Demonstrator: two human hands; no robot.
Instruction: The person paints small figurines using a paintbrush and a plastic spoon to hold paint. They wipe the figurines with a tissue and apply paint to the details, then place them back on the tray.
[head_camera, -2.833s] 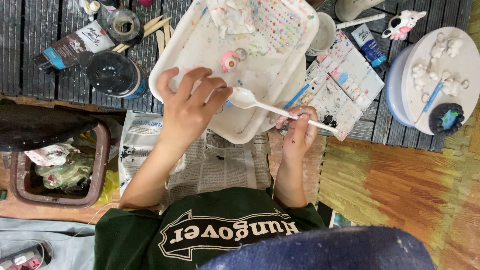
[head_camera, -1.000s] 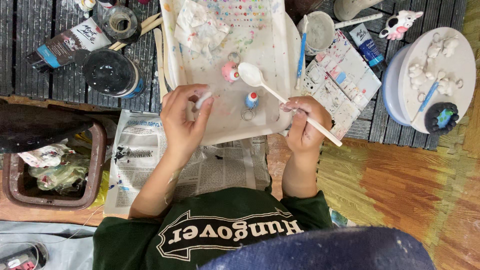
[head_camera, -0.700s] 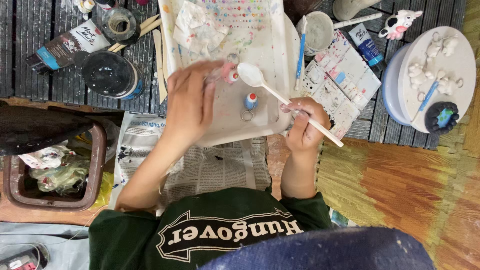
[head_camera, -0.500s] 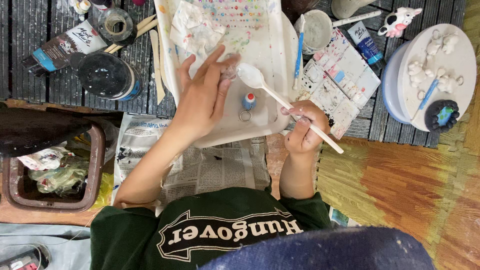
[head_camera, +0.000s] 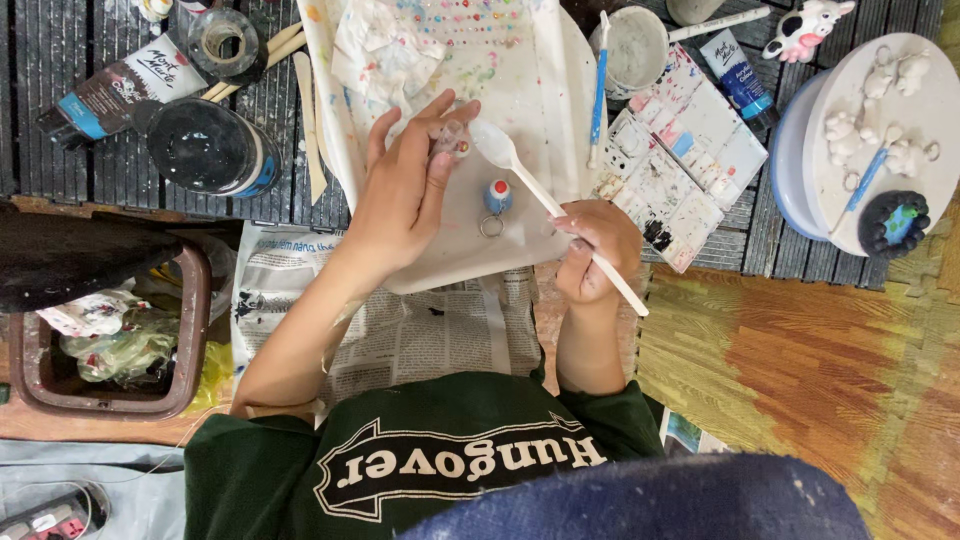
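Pinching a small pink charm (head_camera: 452, 140) in left hand (head_camera: 400, 195); right hand (head_camera: 592, 250) grips white spoon (head_camera: 545, 205) over tray (head_camera: 545, 90). Blue-red charm (head_camera: 497, 195) looks painted; plaster pieces (head_camera: 885, 110) remain white.

The white tray (head_camera: 520, 240) appeared to be smooth plastic, speckled with dried paint. Above it in the left hand (head_camera: 400, 200), a small figure (head_camera: 450, 138) looked glossy. The spoon (head_camera: 545, 205) in the right hand (head_camera: 595, 250) was matt white plastic. On the tray lay a painted figure (head_camera: 497, 196) with a metal ring. Under the tray's near edge, newspaper (head_camera: 400, 335) was matt and creased. Left of the tray, a dark jar (head_camera: 205, 145) was glossy.
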